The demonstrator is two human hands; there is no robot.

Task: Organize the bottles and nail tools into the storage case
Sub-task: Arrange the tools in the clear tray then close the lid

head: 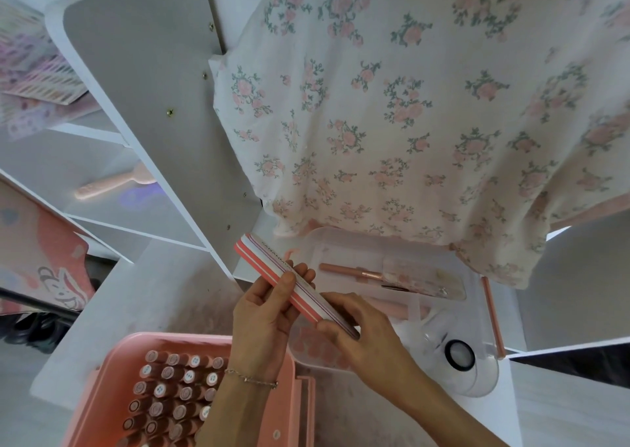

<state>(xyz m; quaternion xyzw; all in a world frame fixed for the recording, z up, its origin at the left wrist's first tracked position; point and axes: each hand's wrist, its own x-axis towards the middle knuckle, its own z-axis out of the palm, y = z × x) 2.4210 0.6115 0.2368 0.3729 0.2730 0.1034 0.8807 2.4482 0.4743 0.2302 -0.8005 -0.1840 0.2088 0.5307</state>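
Pink storage case (102, 395) lower left, roughly 25 capped bottles (177, 392) upright in rows. Left hand (266, 320) grips the middle of one nail buffer block (289, 283), thumb on top, fingers curled behind. Right hand (361, 334) pinches its lower end. One clear tray (341, 242) at right, two rose-gold tools (351, 271) visible inside.

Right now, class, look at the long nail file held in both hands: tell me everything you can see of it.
The nail file is a long, flat bar, layered: a coral-pink face, thin white stripe and a whitish top printed with small lettering too blurred to read. It looks like foam-backed board. It lies slanted, upper end toward the shelf unit, lower end toward the clear tray. The left hand pinches its middle; the right hand grips its lower end. It touches nothing else.
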